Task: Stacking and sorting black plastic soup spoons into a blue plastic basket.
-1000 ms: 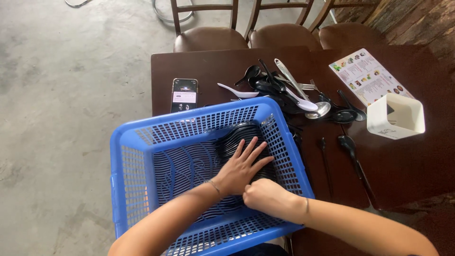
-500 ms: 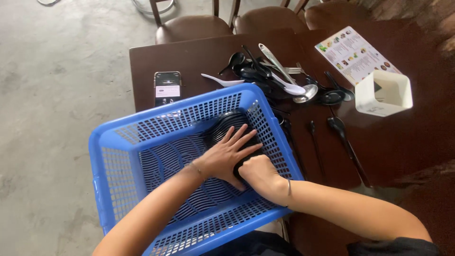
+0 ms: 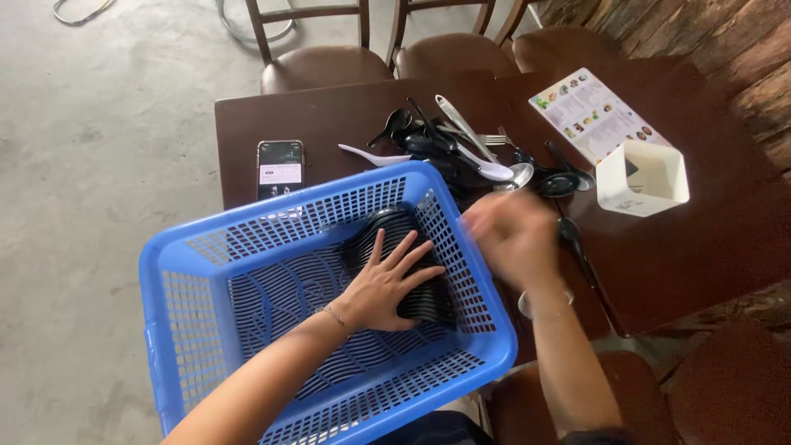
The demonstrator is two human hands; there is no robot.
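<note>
Black plastic spoons [image 3: 404, 268] in the blue basket [image 3: 198, 247]: light, stiff, slippery; grip by the handles. Left hand [image 3: 387, 284] presses them, fingers spread. Right hand [image 3: 512, 235] blurred; state indeterminate.

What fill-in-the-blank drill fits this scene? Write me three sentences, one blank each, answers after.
1. The left hand lies flat on a stack of black spoons inside the ____ basket.
2. The right hand, blurred, is outside the basket, above the dark ____.
3. Beside the basket's far rim a ____ lies with its screen lit.

Missing words: blue; table; phone
</note>
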